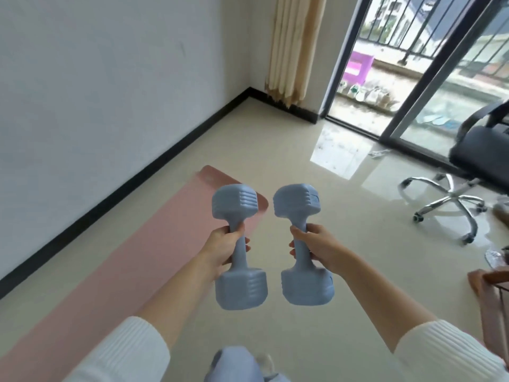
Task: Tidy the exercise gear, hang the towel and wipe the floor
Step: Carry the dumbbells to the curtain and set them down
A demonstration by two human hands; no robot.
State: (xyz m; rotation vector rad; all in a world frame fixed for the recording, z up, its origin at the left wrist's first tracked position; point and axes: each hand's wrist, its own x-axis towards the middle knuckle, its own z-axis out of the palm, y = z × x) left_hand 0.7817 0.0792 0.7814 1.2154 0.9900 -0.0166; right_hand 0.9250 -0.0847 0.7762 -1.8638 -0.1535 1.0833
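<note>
My left hand (223,248) grips the handle of a blue-grey dumbbell (239,202), held upright in the air. My right hand (316,245) grips a second, matching dumbbell (298,201) the same way, close beside the first. Both dumbbells hang above the floor in front of me. A pink exercise mat (132,260) lies unrolled on the beige tiled floor (330,216), along the left wall, under and left of the left dumbbell. No towel can be made out for certain.
A black office chair (468,166) on a chrome wheeled base stands at the right. A brown wooden piece of furniture (493,293) shows at the right edge. A beige curtain (294,51) and an open sliding balcony door (358,86) are at the back.
</note>
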